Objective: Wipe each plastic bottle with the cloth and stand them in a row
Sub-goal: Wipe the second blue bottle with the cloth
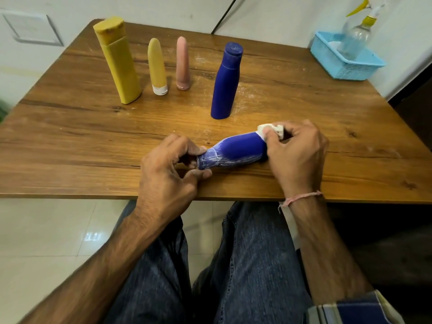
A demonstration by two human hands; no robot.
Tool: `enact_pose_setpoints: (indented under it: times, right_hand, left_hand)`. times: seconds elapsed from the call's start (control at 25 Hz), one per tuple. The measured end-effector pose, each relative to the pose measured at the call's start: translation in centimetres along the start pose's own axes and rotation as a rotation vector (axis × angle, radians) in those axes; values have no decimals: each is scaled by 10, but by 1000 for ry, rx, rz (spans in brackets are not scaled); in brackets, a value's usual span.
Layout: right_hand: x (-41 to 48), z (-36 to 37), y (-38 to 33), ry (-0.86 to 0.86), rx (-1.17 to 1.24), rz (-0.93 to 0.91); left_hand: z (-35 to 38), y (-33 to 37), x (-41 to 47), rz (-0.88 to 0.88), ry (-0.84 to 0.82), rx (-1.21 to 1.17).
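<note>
Trainee: Jeans (245,265) under the counter (70,136) edge lie nearest. What is the status above them?

Supervisor: Head view. One lying blue bottle (238,148) rests on the counter, on the person's side of the standing blue bottle (225,83). The left hand (168,164) pinches its cap end. The right hand (297,150) is curled round the cloth (271,130) and presses it to the base end. White streaks show on the neck.

Trainee: Which step is in hand?

Supervisor: Wiping, judged to be of the last bottle. Left of the standing blue bottle stand the pink tube (182,64), the small yellow tube (157,66) and the large yellow bottle (119,64).

Trainee: What is needed next?

Supervisor: Draw the cloth toward the streaked neck while the left hand stops the bottle rolling. Then stand it just right of the standing blue bottle.
</note>
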State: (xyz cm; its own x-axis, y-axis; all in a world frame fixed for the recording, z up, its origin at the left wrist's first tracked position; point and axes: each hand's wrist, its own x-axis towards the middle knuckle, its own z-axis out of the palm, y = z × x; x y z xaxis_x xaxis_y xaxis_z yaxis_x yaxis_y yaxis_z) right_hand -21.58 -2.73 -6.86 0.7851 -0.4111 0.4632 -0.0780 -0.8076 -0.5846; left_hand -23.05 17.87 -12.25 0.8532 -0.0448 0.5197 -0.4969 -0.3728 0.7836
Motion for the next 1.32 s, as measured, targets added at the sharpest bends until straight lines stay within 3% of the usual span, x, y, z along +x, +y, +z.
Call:
enact_pose_setpoints:
  times: [0.24, 0.44, 0.52, 0.68, 0.88, 1.08, 1.24, 1.32]
  right_hand:
    - [-44, 11, -41, -185, 125, -321]
    - [4, 2, 0, -24, 36, 25]
    - [-13, 10, -13, -16, 85, -61]
    - [-55, 14, -33, -173, 192, -286]
    - [-20, 6, 3, 14, 70, -70]
    - [-72, 14, -45, -195, 230, -294]
    - [-45, 11, -22, 2, 118, -206]
    - [-46, 12, -23, 4, 129, -178]
  left_hand:
    - [-2, 0, -1, 64, 1, 132]
    - [3, 1, -1, 27, 35, 73]
    - [2, 1, -1, -9, 45, 34]
    - [-2, 2, -2, -73, 29, 40]
    - [5, 8, 0, -128, 33, 29]
    - [2, 13, -3, -117, 56, 101]
    - [2, 14, -3, -127, 41, 84]
    - [3, 14, -3, -127, 60, 74]
